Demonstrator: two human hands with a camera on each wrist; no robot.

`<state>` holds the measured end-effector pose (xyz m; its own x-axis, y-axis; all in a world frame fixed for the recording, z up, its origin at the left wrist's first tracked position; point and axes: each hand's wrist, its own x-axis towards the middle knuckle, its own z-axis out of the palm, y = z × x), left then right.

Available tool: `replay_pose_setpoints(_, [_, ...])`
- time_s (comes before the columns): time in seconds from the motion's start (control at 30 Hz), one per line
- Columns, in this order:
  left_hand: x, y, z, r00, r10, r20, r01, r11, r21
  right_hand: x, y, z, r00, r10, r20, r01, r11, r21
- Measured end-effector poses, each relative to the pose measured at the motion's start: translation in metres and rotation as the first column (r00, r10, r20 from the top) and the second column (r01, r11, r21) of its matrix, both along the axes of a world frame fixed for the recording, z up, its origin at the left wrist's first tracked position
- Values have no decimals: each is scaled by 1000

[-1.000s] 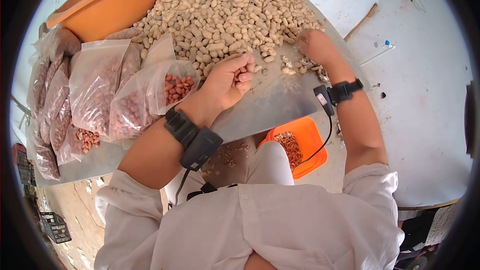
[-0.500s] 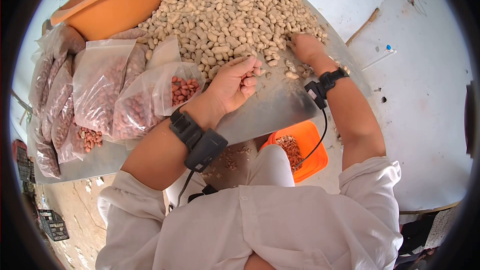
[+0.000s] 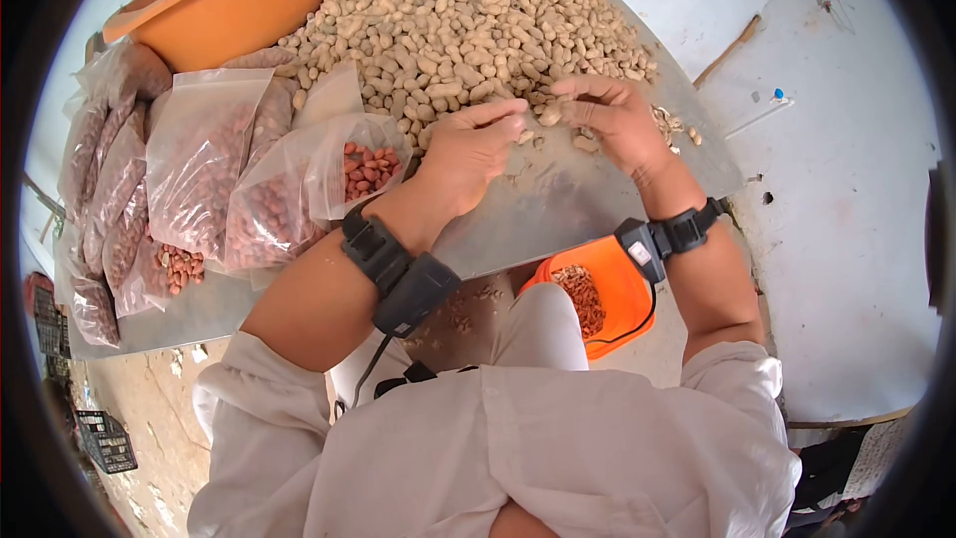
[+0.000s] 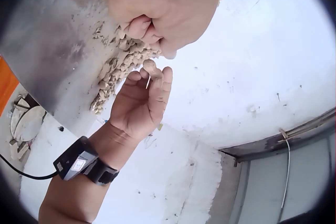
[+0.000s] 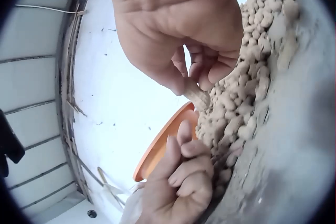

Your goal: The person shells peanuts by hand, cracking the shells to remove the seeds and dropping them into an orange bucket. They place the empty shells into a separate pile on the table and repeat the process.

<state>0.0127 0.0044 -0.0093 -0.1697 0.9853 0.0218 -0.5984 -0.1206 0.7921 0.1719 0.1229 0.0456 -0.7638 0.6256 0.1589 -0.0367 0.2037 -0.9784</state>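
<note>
Over the near edge of a pile of unshelled peanuts (image 3: 478,20), my two hands are close together. My right hand (image 3: 625,130) pinches a peanut in its shell (image 5: 197,95) between thumb and fingertips; the same peanut shows in the left wrist view, pointing toward the left hand. My left hand (image 3: 466,154) has its lower fingers curled into the palm, where red kernels showed in the earlier frames; they are hidden now. Its thumb and forefinger reach out toward the peanut, with a small gap between in the right wrist view.
Clear bags of red kernels (image 3: 204,174) stand at the left, one open bag (image 3: 370,167) near my left forearm. An orange basin (image 3: 234,5) is behind them. Below the metal table's edge (image 3: 518,239) sits an orange bin (image 3: 627,289) with shell pieces. Broken shells lie beside my right hand.
My right hand has picked a peanut from the pile's right edge and moved left, close to the left hand. The left hand has stayed nearly in place, its thumb and forefinger now stretched out.
</note>
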Motion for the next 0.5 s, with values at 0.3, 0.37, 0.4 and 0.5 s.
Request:
replay_pose_setpoints(0.3, [7,-1,-1,879,80,-469,-29,993,115,-11,-34,-19,994,-32,-105,25,997,-71])
replay_pose_setpoints(0.37, [5,4,-9,819,171,-548,-79,979,187,-13,-41,-20,995,-85,-60,81,995,-59])
replay_pose_setpoints(0.4, [5,6,-11,784,216,-582,-100,969,224,-13,-45,-19,994,-97,-45,94,994,-63])
replay_pose_setpoints(0.5, [4,9,-15,738,285,-611,-131,950,284,-20,-53,-26,991,-130,-32,128,990,-61])
